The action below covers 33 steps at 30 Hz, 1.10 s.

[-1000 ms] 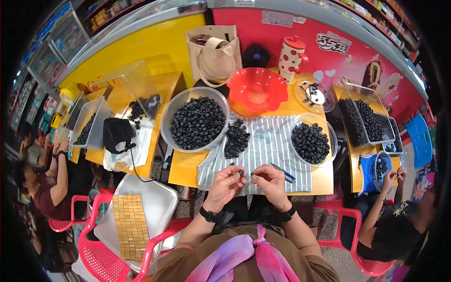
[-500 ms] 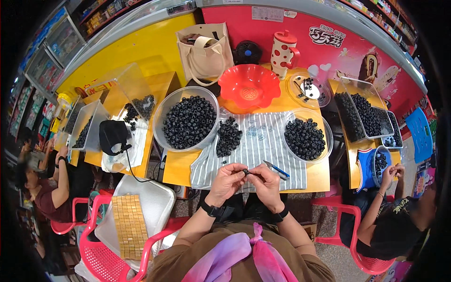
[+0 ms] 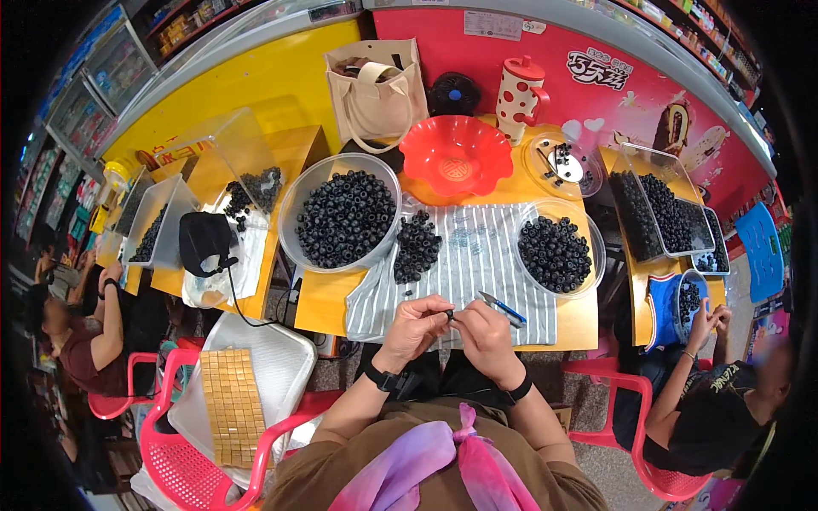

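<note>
I see my left hand [image 3: 416,322] and my right hand [image 3: 486,332] meeting at the near edge of the table, about 6 o'clock from the striped cloth [image 3: 477,255]. Both pinch narrowly on one small black ring [image 3: 449,315], which sits between the fingertips of the two hands; I cannot tell which hand carries most of it.

At 11 o'clock from my hands stands the large clear bowl [image 3: 341,217], heaped with black rings. A loose pile of rings [image 3: 417,245] lies on the cloth at 12 o'clock. At 2 o'clock is a smaller clear bowl [image 3: 555,251], filled only about to its rim. A blue-handled tool [image 3: 503,308] lies on the cloth just beside my right hand.

I judge the work is far from finished: the big bowl and the pile are full, and I cannot tell which bowl holds finished pieces. The red bowl [image 3: 456,153] at 12 o'clock is empty.
</note>
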Each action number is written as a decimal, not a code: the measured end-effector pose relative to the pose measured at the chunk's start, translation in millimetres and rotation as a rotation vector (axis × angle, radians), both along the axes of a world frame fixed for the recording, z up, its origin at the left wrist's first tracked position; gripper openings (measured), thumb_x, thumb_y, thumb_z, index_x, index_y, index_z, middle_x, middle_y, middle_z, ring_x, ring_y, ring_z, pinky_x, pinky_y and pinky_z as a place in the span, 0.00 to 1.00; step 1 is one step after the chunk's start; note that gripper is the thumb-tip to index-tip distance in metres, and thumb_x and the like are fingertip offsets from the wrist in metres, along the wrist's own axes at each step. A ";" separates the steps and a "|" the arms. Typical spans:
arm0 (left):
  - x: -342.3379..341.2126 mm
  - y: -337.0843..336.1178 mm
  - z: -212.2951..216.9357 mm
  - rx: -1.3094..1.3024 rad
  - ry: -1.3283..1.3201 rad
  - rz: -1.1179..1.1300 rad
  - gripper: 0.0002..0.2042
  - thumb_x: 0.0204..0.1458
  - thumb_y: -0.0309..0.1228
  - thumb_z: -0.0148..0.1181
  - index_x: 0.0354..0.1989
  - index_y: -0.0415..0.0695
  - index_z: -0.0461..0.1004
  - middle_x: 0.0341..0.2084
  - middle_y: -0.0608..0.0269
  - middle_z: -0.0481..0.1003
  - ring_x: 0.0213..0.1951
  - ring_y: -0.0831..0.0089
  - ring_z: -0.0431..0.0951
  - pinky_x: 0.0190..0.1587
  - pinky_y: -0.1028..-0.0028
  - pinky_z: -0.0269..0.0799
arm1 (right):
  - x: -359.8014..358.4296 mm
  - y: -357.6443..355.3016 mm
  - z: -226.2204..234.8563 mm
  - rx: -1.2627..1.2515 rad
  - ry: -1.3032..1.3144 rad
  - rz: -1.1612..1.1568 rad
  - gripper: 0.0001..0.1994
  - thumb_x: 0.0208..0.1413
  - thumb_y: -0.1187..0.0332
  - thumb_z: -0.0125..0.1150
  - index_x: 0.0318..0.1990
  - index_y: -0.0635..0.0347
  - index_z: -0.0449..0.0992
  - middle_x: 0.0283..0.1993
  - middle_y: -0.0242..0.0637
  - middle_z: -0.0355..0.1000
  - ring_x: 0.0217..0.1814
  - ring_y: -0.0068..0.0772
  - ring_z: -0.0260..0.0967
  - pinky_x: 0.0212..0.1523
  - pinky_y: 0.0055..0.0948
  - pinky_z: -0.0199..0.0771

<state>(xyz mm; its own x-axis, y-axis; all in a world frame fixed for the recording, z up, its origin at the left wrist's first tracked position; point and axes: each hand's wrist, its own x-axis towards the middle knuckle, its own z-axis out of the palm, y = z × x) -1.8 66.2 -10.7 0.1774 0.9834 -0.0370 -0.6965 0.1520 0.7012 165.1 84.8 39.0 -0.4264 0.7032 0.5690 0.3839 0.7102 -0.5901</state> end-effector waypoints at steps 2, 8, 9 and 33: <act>-1.2 0.2 -1.7 0.004 -0.005 -0.013 0.08 0.51 0.17 0.59 0.39 0.35 0.77 0.32 0.64 0.74 0.28 0.80 0.76 0.31 0.83 0.73 | 1.3 1.6 0.2 -0.139 0.080 0.061 0.07 0.44 0.82 0.61 0.33 0.65 0.74 0.27 0.40 0.68 0.25 0.37 0.69 0.25 0.31 0.67; -3.3 -1.9 -2.2 -0.008 -0.001 -0.079 0.12 0.50 0.18 0.60 0.45 0.36 0.74 0.32 0.65 0.74 0.27 0.80 0.75 0.30 0.84 0.73 | 9.1 9.0 -0.5 -0.608 0.270 0.238 0.16 0.45 0.79 0.64 0.45 0.63 0.76 0.26 0.36 0.70 0.26 0.26 0.67 0.29 0.25 0.67; -3.0 -2.2 -2.4 -0.032 -0.014 -0.072 0.17 0.50 0.19 0.61 0.49 0.36 0.72 0.32 0.65 0.74 0.27 0.81 0.75 0.30 0.84 0.72 | 11.8 11.9 0.0 -0.608 0.269 0.241 0.16 0.45 0.79 0.64 0.45 0.63 0.76 0.26 0.36 0.70 0.26 0.26 0.67 0.29 0.25 0.67; -7.8 -0.3 7.4 0.026 -0.115 -0.176 0.31 0.47 0.21 0.65 0.60 0.34 0.58 0.29 0.66 0.72 0.27 0.82 0.74 0.28 0.85 0.72 | 4.5 10.7 -14.8 -0.580 0.290 0.400 0.06 0.49 0.76 0.62 0.36 0.66 0.76 0.28 0.38 0.76 0.29 0.25 0.74 0.30 0.23 0.71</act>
